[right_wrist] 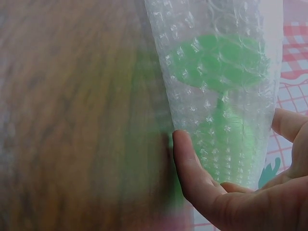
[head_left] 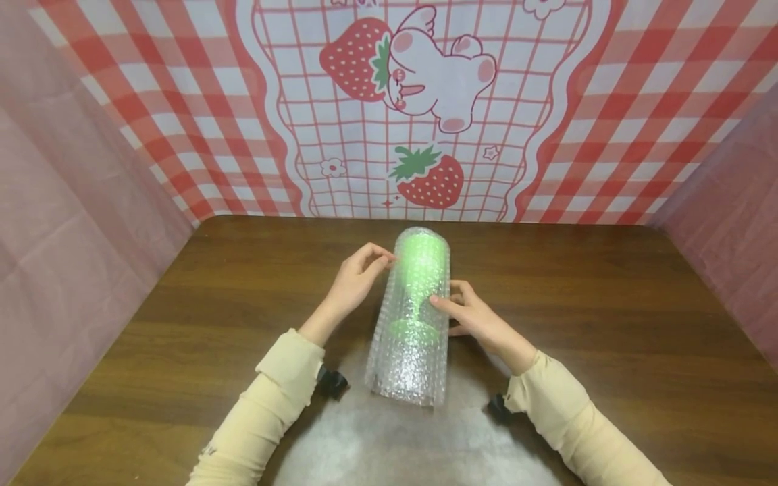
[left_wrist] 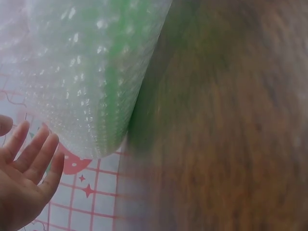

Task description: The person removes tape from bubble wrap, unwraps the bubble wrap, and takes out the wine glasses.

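A green stemmed goblet (head_left: 422,260) lies inside a roll of clear bubble wrap (head_left: 408,378), its bowl toward the back and its flat foot nearer the front. My right hand (head_left: 480,317) holds the wrapped goblet from the right, thumb on top and fingers around the side. In the right wrist view, the goblet's foot (right_wrist: 219,60) and thin stem show through the wrap. On the other side, my left hand (head_left: 363,268) is at the wrap's upper left edge. Its fingers (left_wrist: 38,156) look loosely extended in the left wrist view; whether they touch the wrap, I cannot tell.
The wrapped roll is over a brown wooden table (head_left: 164,364) with a greyish, shiny front area (head_left: 413,452). A checked strawberry-print cloth (head_left: 516,182) stands behind the table. Pinkish curtains (head_left: 73,202) hang at both sides.
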`<state>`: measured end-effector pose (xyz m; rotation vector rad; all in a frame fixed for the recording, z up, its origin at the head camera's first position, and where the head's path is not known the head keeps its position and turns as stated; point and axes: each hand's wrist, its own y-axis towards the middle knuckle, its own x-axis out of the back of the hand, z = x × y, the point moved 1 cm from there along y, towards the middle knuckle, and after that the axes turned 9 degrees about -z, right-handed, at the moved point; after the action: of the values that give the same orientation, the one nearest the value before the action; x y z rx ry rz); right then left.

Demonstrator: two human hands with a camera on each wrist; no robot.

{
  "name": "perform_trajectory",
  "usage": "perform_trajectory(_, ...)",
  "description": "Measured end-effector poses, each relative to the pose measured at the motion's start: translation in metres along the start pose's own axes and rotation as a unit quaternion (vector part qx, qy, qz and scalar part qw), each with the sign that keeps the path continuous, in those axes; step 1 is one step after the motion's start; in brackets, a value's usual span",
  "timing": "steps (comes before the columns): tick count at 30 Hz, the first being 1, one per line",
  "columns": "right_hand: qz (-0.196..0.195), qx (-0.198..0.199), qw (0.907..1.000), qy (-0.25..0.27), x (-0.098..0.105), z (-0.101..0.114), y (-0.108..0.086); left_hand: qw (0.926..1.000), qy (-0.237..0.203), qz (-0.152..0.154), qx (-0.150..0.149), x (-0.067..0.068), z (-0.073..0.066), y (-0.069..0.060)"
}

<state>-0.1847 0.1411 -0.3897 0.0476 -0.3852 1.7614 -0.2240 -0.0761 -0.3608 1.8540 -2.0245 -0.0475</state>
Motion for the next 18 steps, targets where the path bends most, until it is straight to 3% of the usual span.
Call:
perform_trajectory(4,0.004,0.003,1.0000,-0.003,0.000,0.000,0.000,0.9999,-0.003,0.002,0.011,0.002,-0.011,-0.005)
perform_trajectory(11,0.005,-0.002,1.0000,-0.001,0.001,-0.001,0.000,0.9986,0.028,-0.027,0.036,-0.008,0.009,-0.003)
perform_trajectory(14,0.008,-0.003,1.0000,-0.002,0.002,-0.001,0.000,0.9951,0.053,-0.017,0.081,-0.012,0.009,-0.006)
perform_trajectory(18,0.010,0.000,0.9999,0.004,0.003,0.000,0.000,0.9869,0.054,0.033,0.149,-0.017,0.008,-0.011)
